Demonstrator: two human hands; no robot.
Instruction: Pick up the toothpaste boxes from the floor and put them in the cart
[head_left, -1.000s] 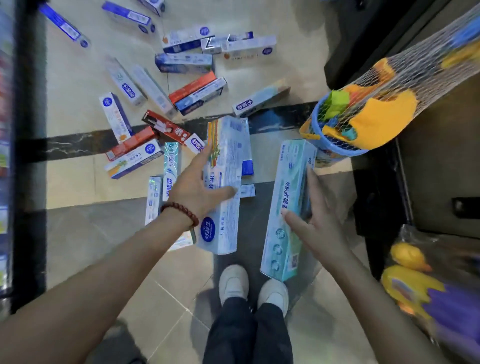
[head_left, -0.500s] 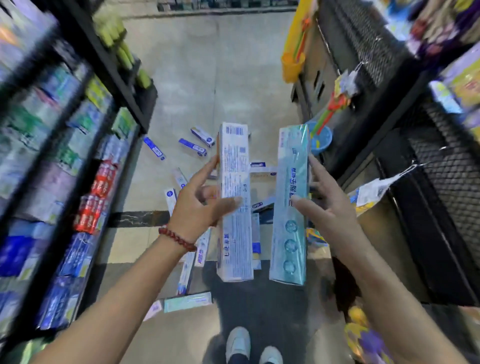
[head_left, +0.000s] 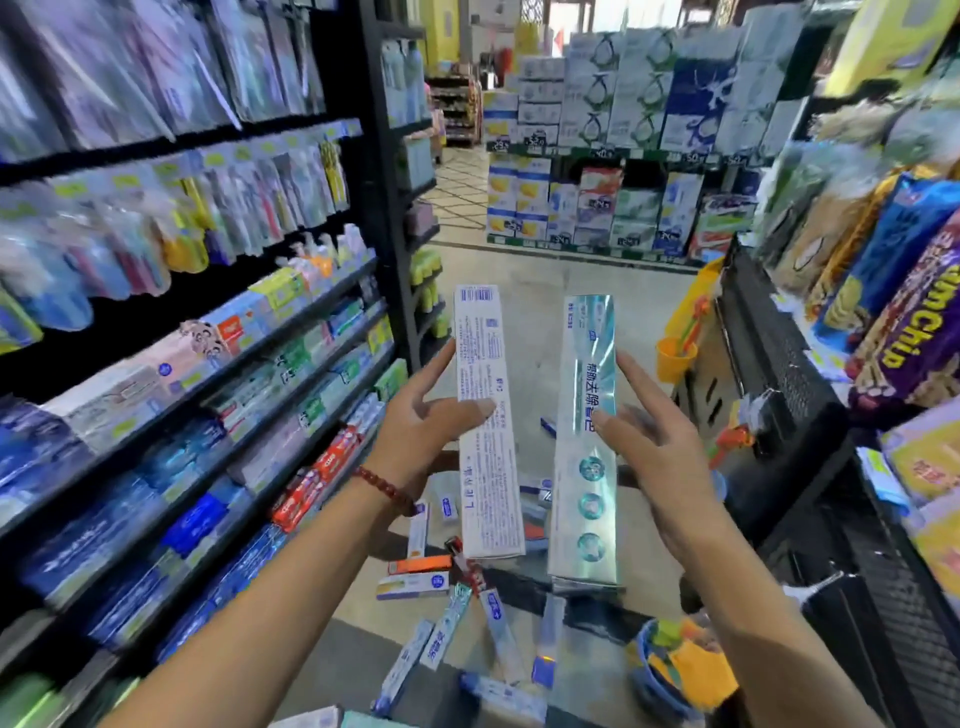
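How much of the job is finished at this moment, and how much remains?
Done: nothing can be confirmed, as no cart is in view. In hand: the left hand holds a white toothpaste box and the right hand a teal toothpaste box, both lifted off the floor. Left: many toothpaste boxes on the floor are yet to be picked up.
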